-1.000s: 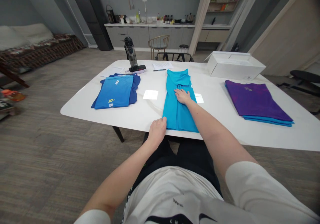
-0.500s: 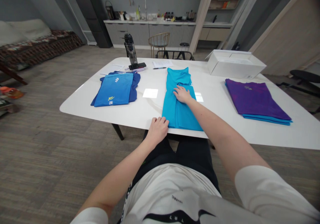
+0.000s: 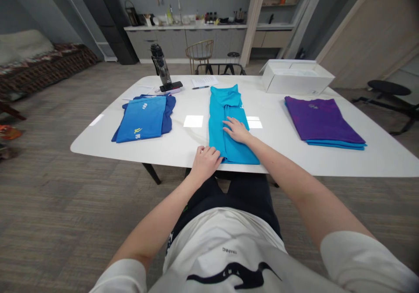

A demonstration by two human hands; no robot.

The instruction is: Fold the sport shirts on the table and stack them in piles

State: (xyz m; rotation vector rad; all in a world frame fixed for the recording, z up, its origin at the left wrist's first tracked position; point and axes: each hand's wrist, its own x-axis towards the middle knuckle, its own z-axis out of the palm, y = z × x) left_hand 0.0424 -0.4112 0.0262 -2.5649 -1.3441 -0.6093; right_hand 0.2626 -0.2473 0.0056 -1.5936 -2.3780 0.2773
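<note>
A turquoise T-shirt (image 3: 218, 125), folded into a long strip, lies in front of me with its upper end away from me. My right hand (image 3: 237, 130) rests on its middle, fingers spread and flat on the cloth. At the near left corner, by the table edge, my left hand (image 3: 207, 161) has its fingers curled and closed on the shirt's edge. The fingertips there are partly hidden.
On the white table (image 3: 188, 147) lie folded blue shirts (image 3: 147, 118) at left and a purple shirt (image 3: 322, 120) over turquoise cloth at right. Behind are a dark bottle (image 3: 162, 68), a phone (image 3: 172, 86), a pen (image 3: 200, 87), papers (image 3: 204, 80) and a white box (image 3: 294, 79).
My right hand has slid a little toward me along the shirt. My left hand stays at the near corner, where the cloth's edge has shifted slightly inward. The whole view has shifted somewhat.
</note>
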